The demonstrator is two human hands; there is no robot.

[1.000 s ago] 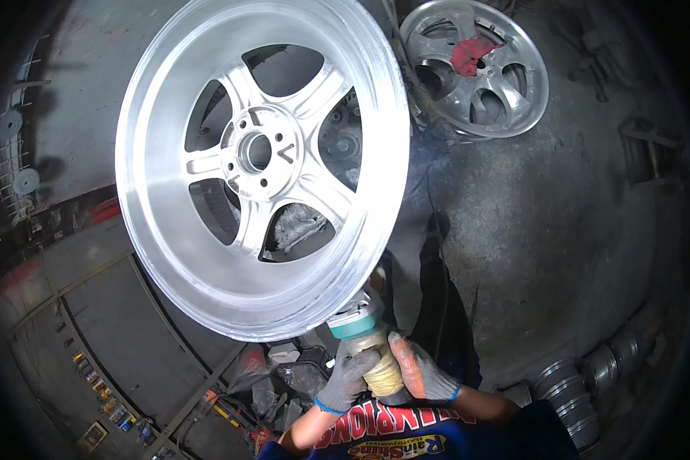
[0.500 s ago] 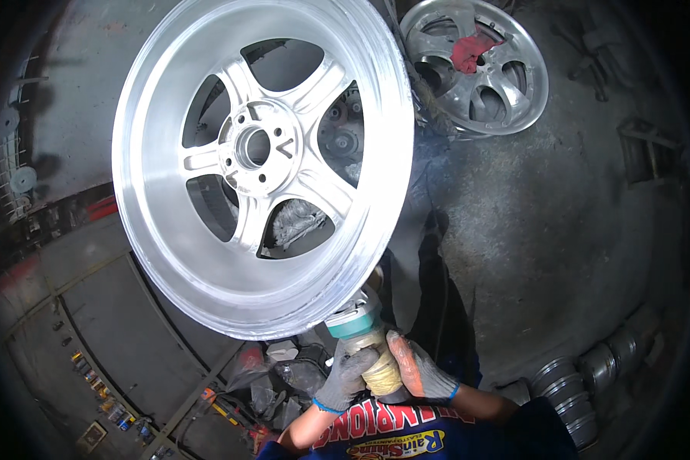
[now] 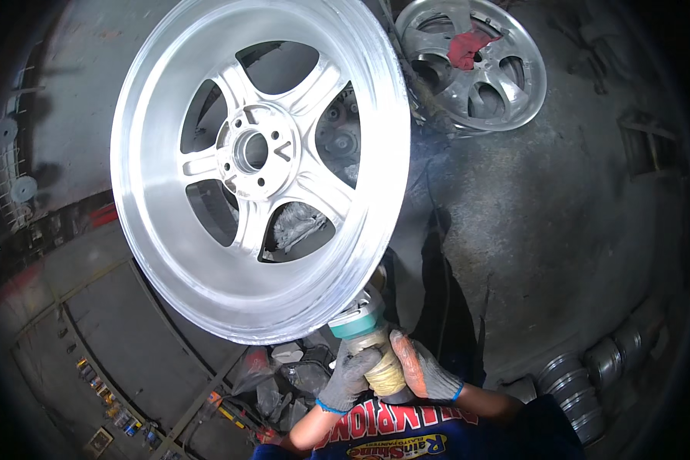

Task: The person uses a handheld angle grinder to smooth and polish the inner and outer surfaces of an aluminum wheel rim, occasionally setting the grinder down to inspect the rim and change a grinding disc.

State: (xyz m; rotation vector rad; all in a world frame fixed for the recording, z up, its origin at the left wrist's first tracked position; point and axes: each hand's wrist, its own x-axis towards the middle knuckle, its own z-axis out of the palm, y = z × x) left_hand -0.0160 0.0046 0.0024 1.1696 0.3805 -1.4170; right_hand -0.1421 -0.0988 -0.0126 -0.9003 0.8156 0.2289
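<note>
The left hand (image 3: 348, 379) and right hand (image 3: 429, 369) hold 1 power tool (image 3: 369, 342) at the near edge of the big wheel (image 3: 280, 172). It looks hard and heavy; the yellow wrapped handle (image 3: 386, 376) seems best to hold.

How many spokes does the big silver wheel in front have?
5 spokes on the big wheel: upper left, upper right, left, lower right and bottom. None of its spokes is hidden.
</note>
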